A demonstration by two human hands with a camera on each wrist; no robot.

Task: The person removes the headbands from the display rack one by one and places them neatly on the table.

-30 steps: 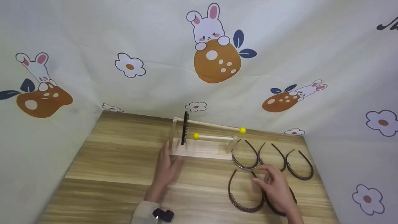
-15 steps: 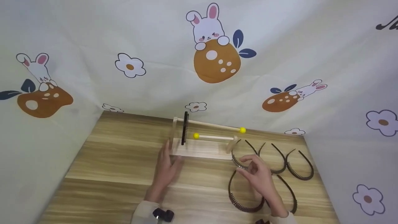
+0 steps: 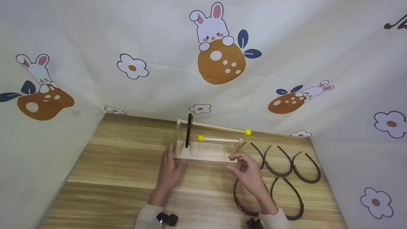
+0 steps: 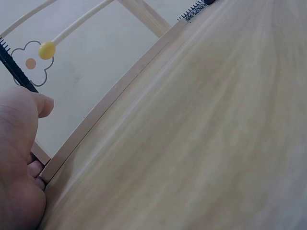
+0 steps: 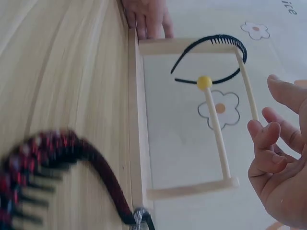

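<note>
A pale wooden rack (image 3: 203, 153) stands on the table, with two dowels tipped by yellow balls. One black toothed headband (image 3: 189, 130) hangs on the longer, upper dowel (image 3: 219, 127), near the left post. My left hand (image 3: 170, 176) touches the rack's left end; in the right wrist view its fingers (image 5: 149, 21) lie straight along the outside of the post. Over the rack's right front corner hovers my right hand (image 3: 249, 173), its fingers loosely bent and holding nothing. Beneath and beside it lie dark headbands, the nearest (image 3: 262, 159) partly hidden by the hand.
More headbands lie at the right: one in the middle (image 3: 279, 174), one at the far right (image 3: 311, 181), two in front, including the right-hand one (image 3: 300, 203). A printed cloth (image 3: 159, 92) walls the wood-grain table (image 3: 120, 159) at the back and sides.
My right hand has moved left and slightly up, from over the front headbands to the rack's right corner. My left hand, the rack and the hanging headband have stayed put.
</note>
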